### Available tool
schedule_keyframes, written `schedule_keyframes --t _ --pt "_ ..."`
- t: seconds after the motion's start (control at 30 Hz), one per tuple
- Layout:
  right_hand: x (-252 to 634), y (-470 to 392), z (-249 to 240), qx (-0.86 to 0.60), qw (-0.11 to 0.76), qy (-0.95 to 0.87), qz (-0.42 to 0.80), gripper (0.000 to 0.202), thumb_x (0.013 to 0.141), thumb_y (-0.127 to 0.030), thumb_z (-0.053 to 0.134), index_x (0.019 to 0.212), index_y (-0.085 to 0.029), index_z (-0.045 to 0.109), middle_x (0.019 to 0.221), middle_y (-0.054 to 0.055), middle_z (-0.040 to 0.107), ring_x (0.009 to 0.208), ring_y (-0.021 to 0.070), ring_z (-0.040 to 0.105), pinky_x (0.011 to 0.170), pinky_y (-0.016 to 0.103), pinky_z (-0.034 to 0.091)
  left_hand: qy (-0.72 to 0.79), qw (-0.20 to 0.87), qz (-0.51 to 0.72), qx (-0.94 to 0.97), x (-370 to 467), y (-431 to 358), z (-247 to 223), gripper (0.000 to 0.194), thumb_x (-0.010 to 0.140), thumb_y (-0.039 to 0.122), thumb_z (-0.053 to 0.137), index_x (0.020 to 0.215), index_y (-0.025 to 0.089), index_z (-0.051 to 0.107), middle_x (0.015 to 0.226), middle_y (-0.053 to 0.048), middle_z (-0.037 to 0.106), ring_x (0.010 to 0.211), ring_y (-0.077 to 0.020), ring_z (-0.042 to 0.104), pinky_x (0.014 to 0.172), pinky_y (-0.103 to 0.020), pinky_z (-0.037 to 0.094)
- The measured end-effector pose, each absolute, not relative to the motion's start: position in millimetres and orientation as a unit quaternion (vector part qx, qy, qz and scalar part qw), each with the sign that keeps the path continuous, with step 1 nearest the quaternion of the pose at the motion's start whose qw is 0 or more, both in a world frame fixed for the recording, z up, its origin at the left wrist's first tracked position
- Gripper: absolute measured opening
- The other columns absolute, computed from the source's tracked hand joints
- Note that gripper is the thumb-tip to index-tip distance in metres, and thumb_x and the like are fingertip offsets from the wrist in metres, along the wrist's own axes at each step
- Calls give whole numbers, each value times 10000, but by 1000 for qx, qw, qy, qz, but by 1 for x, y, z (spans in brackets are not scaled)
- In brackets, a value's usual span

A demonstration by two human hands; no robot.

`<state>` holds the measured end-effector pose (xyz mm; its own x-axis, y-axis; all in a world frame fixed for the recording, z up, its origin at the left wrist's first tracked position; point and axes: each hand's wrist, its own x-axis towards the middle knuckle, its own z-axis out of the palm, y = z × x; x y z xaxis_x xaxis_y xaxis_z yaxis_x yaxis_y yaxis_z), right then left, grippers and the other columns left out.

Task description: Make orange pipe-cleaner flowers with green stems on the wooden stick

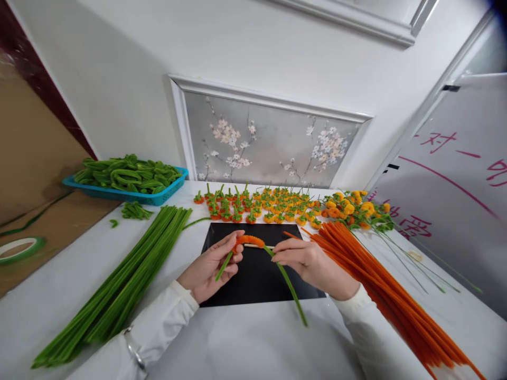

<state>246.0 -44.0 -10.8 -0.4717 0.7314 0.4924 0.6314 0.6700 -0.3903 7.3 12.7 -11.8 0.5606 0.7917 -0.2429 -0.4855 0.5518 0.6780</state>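
Left hand (212, 259) on orange coil (252, 240)

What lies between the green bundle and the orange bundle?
In the head view: the black mat, and partly over it the left hand, holding the orange coil, and the right hand.

From my remote post I'm watching an orange coil (252, 240) arching in mid-air above the black mat (259, 279), its ridged turns sitting close together — the left end is curling downward, partly hidden. A green stem (291, 290) is leaving the coil's right end and sloping down to the right, its tip showing past the mat's near edge. A short green end (224, 266) is poking out lower left (one piece or two, I'm not making out). A thin pale stick (253, 245) is running nearly level just under the arch.
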Motion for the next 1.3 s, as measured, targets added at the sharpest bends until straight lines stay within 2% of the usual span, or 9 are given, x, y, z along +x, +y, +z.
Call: schedule_keyframes --t 0.2,0.37,0.5,0.6,0.7,0.83,1.03,1.2,1.3 --pt "245 -40 -10 -398 375 -836 34 478 855 15 317 1018 -233 692 1113 80 605 987 145 616 855 294 533 264 848 400 226 10 8 -9 166 911 147 478 943 127 640 763 -55 587 593 -65 585 367 -60 401" --pt "259 -35 -11 -462 438 -771 -10 379 892 -60 387 1096 -241 651 1070 74 620 991 174 608 853 334 530 265 865 368 215 7 7 -3 172 900 102 485 962 122 644 816 -80 615 658 -81 644 426 -46 474" --pt "251 -34 -7 -472 369 -797 -75 404 878 -140 512 1263 -260 536 1246 88 563 1140 240 509 957 458 444 233 880 318 265 7 3 -3 143 876 88 523 903 94 663 721 -64 601 514 -37 580 374 -23 427" --pt "244 -33 -7 -471 316 -819 -93 346 893 -146 501 1222 -227 573 1067 94 664 1045 246 540 886 445 466 207 880 305 301 6 1 -3 110 850 88 567 876 97 673 682 -49 592 454 -17 526 347 -19 404" --pt "245 -32 -8 -464 334 -818 -65 266 921 -160 456 1118 -178 636 893 92 697 914 221 578 782 367 506 188 875 322 309 0 4 -1 102 838 90 585 881 109 675 664 -31 576 444 -17 519 346 -25 412" --pt "252 -38 -4 -471 383 -793 46 326 928 -165 447 1228 -225 559 933 58 674 800 162 609 746 314 519 187 857 392 278 -5 12 5 200 891 53 471 916 113 660 687 -30 570 490 -22 567 417 -31 466" --pt "247 -50 9 -381 354 -814 259 375 895 -46 355 951 -208 688 844 21 642 719 98 610 634 217 512 242 830 437 249 2 13 3 285 931 41 352 976 113 624 786 -72 640 650 -76 680 566 -82 554" --pt "238 -53 12 -397 483 -769 134 236 877 -157 527 1021 -249 690 998 60 604 895 152 604 730 279 528 270 816 427 282 9 8 -1 269 890 16 440 1052 143 613 820 -72 695 758 -133 717 673 -141 578" --pt "229 -56 11 -369 535 -756 83 241 879 -153 530 1032 -271 673 1067 66 616 1015 190 591 811 332 528 266 806 419 320 13 4 -1 392 840 24 545 1197 187 548 813 -46 705 820 -167 716 723 -183 583"
